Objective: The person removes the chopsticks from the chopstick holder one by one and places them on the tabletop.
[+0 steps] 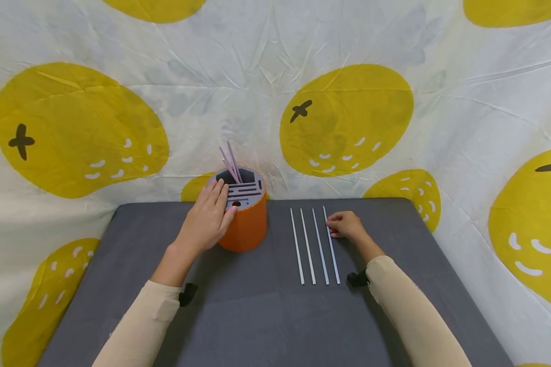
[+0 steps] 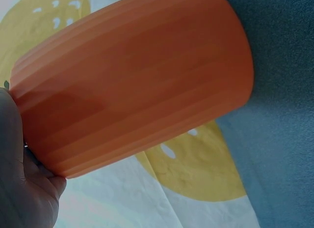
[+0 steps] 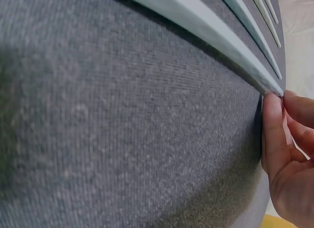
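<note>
Head view: two pale purple sticks (image 1: 230,162) already stand in the orange holder (image 1: 244,224), while four white sticks (image 1: 315,246) lie in a row on the grey table (image 1: 239,311), so most of the sorting looks undone. The left hand (image 1: 207,219) rests with relaxed fingers on the holder's slotted grey lid. The right hand (image 1: 344,225) pinches the far end of the stick nearest it.

Left wrist view: the holder (image 2: 132,80) is smooth, faintly ribbed plastic, round, filling the picture beside the palm (image 2: 24,188).

Right wrist view: fingertips (image 3: 274,134) close on the thin, flat, pale stick (image 3: 211,29); beneath it, felt-like woven cloth.
</note>
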`<state>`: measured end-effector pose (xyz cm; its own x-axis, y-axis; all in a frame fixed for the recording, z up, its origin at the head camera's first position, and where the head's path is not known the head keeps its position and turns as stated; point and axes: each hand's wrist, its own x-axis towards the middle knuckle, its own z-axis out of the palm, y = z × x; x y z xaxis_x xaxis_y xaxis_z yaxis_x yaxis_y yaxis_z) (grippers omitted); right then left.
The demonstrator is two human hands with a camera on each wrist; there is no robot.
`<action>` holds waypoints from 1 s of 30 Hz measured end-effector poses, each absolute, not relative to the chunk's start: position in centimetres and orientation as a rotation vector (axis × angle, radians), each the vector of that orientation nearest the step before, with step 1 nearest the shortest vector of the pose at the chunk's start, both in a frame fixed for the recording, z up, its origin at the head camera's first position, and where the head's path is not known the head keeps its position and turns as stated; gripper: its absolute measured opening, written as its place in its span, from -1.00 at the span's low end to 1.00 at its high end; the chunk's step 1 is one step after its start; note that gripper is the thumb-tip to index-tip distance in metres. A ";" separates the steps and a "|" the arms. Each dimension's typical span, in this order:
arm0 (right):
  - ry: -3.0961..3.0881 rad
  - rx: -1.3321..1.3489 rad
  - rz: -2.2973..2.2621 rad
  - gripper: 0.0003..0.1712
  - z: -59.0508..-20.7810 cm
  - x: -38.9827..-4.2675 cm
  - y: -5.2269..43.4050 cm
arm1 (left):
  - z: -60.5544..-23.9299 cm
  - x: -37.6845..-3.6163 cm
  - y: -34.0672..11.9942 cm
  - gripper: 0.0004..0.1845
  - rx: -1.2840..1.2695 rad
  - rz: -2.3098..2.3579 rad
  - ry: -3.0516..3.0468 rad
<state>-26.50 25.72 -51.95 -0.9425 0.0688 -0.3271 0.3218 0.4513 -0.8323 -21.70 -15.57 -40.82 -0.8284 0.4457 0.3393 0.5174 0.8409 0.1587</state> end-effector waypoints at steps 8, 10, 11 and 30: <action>2.511 0.342 -1.457 -0.76 -52.0 -26.0 25.2 | -41.2 -21.6 -15.7 -0.29 -0.735 -0.344 -2.725; 2.530 0.338 -1.446 -0.77 -52.1 -25.9 25.2 | -41.3 -21.6 -15.7 -0.29 -0.737 -0.340 -2.723; 2.540 0.333 -1.435 -0.77 -52.1 -25.9 25.2 | -41.3 -21.6 -15.7 -0.29 -0.737 -0.341 -2.724; 2.877 0.035 -1.162 -0.76 -49.0 -27.0 24.8 | -40.9 -21.6 -15.5 -0.29 -0.730 -0.340 -2.726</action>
